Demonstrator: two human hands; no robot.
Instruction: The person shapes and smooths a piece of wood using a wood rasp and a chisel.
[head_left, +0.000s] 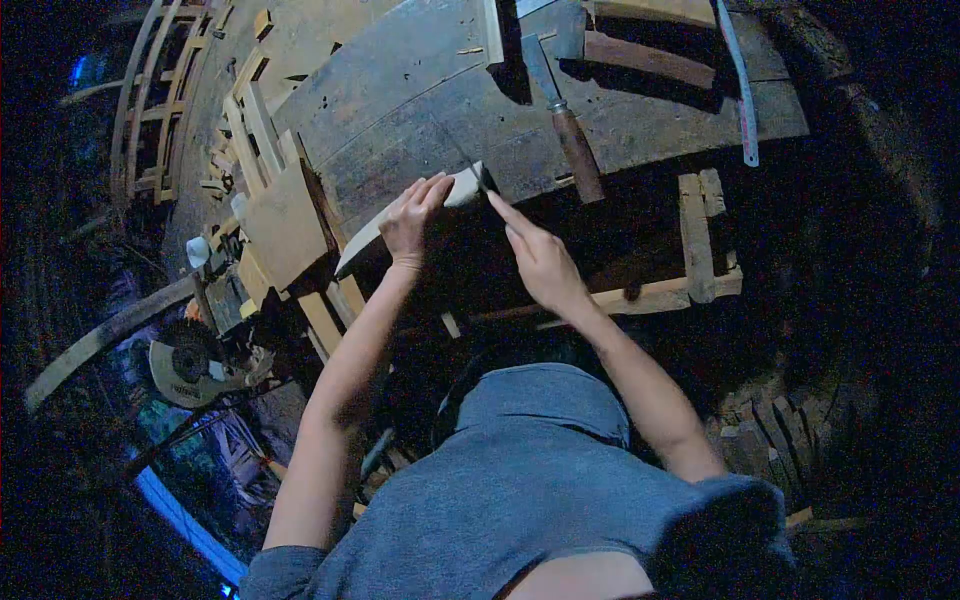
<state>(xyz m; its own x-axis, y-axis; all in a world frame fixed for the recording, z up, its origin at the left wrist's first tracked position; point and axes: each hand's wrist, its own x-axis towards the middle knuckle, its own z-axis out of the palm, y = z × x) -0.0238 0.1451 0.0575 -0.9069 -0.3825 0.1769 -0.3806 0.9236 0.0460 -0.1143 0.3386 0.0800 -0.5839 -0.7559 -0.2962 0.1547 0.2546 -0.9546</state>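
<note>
A pale, curved wooden piece [368, 232] lies along the front edge of the dark workbench [400, 90], tapering toward the lower left. My left hand [412, 215] is closed over its middle, fingers pressed on top. In my right hand [545, 262] is a thin, dark tool [474, 172], whose narrow blade crosses the piece's right end and points up-left over the bench. My right index finger stretches along the tool; the handle is hidden in the hand. Just behind, a chisel [575, 145] with a brown wooden handle rests on the bench, its handle end past the edge.
A metal ruler [748, 125] and a wooden hand plane [650, 58] lie at the back right. Left of the bench stand a wooden block [287, 230] and stacked strips [250, 130]. A power tool with a round guard [185, 370] sits at the lower left.
</note>
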